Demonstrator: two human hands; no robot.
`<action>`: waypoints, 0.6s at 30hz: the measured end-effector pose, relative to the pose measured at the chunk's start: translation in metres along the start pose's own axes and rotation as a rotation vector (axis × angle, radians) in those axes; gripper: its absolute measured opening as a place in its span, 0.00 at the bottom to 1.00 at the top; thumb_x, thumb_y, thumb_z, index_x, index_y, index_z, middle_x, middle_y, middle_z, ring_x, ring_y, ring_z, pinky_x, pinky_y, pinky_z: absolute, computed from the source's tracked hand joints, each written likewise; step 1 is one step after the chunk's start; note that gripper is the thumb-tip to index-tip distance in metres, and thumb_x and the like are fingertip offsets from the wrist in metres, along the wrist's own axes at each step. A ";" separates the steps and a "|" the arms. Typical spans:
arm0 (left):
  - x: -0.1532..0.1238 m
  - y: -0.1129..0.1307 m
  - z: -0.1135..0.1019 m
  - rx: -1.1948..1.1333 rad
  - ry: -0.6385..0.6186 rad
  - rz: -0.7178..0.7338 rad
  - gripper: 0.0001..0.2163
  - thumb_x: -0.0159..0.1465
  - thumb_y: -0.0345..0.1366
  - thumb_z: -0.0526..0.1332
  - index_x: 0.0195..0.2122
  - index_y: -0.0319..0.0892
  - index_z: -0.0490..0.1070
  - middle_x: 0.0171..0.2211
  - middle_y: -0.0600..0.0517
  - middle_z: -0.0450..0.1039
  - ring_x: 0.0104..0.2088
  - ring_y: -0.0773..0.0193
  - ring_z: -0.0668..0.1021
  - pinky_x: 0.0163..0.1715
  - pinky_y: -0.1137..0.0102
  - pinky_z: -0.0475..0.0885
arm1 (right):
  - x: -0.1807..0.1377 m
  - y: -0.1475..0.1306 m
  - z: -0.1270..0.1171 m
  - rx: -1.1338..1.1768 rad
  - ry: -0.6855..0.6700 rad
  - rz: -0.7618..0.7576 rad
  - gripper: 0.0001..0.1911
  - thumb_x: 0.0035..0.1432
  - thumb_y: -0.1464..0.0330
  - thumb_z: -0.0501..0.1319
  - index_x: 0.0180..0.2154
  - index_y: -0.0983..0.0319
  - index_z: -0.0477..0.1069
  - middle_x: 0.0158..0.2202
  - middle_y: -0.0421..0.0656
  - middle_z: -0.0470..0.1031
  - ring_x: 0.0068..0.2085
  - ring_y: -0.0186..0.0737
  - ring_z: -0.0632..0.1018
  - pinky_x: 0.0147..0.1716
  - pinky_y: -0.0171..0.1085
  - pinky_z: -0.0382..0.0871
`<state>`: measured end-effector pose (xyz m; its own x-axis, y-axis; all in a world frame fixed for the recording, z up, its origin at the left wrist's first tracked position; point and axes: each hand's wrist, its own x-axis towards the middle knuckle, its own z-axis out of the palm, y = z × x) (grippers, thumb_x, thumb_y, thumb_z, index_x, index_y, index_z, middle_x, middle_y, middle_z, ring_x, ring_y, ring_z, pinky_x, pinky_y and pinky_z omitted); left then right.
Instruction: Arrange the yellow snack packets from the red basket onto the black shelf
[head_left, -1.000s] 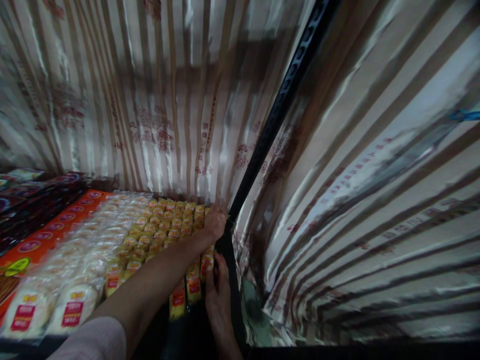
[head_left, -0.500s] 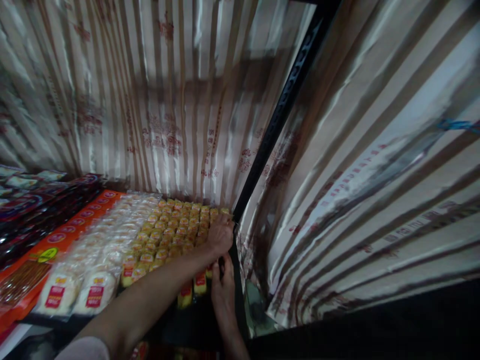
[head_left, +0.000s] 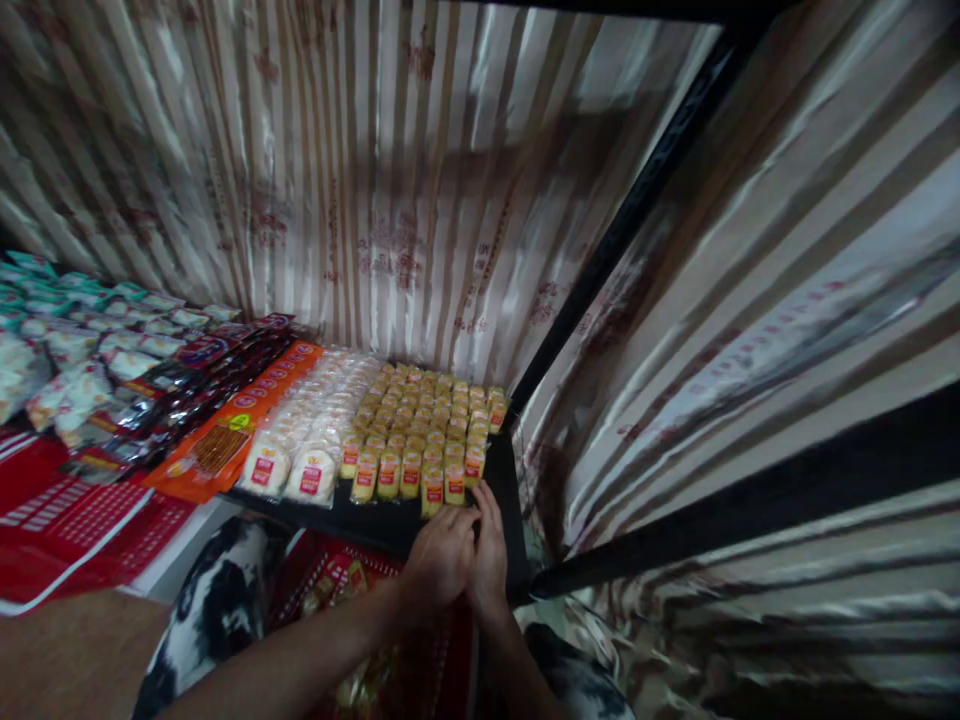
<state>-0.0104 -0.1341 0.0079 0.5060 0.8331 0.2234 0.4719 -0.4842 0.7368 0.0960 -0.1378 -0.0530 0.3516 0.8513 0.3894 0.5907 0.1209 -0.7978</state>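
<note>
— At the centre of the frame, what lies on the black shelf?
— Small yellow packets, arranged in rows, to the right of white packets.
— And the hands?
— Left hand and right hand touch each other beside the front row; whether each grip is closed, I cannot tell.

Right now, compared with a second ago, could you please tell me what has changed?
The left hand has come from the back right corner of the yellow packets to near their front edge, beside the right hand. The view has shifted, showing more of the red basket below. The white packets stay in rows.
</note>
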 end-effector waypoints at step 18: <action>-0.123 -0.135 -0.006 0.038 -0.328 -0.948 0.10 0.56 0.29 0.52 0.34 0.39 0.72 0.32 0.47 0.76 0.39 0.62 0.76 0.34 0.73 0.67 | -0.135 -0.006 0.077 0.099 -0.767 0.291 0.05 0.51 0.71 0.60 0.33 0.63 0.73 0.32 0.42 0.75 0.34 0.38 0.75 0.36 0.38 0.70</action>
<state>-0.1408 -0.1698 -0.1158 0.0807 0.7673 -0.6362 0.8031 0.3279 0.4975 -0.0103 -0.2144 -0.1365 -0.1343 0.9631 -0.2331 0.4732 -0.1444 -0.8690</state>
